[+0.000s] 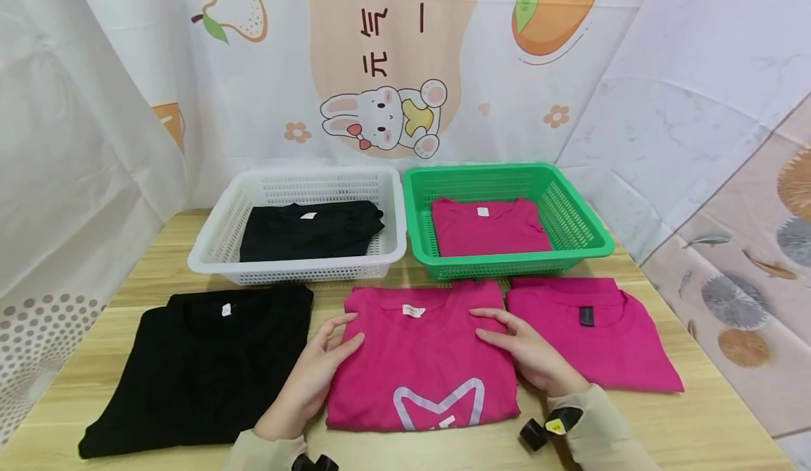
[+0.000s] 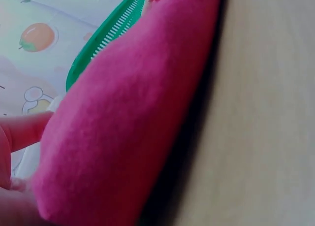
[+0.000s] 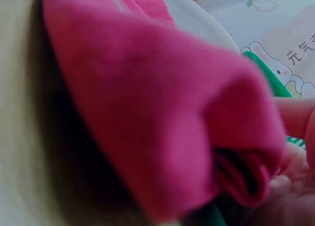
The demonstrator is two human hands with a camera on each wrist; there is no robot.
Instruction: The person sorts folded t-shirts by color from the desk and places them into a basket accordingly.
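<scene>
A folded pink T-shirt [image 1: 421, 351] with a white neck label and a pale star outline lies in the middle of the table, collar facing away. My left hand [image 1: 317, 369] grips its left side, thumb and forefinger over the top, the other fingers hidden. On the opposite side my right hand [image 1: 538, 351] holds the shirt the same way. Up close in the left wrist view, the pink fabric [image 2: 118, 108] bulges beside a finger [image 2: 29, 131]. The right wrist view shows folded layers of the shirt [image 3: 147, 98] against my fingers.
Behind stand a white basket [image 1: 304, 274] holding folded black clothing [image 1: 304, 235] and a green basket [image 1: 507, 267] holding a folded pink shirt [image 1: 491, 235]. A black T-shirt [image 1: 215, 365] lies at left, another pink T-shirt [image 1: 595, 344] at right, on the wooden table [image 1: 703, 415].
</scene>
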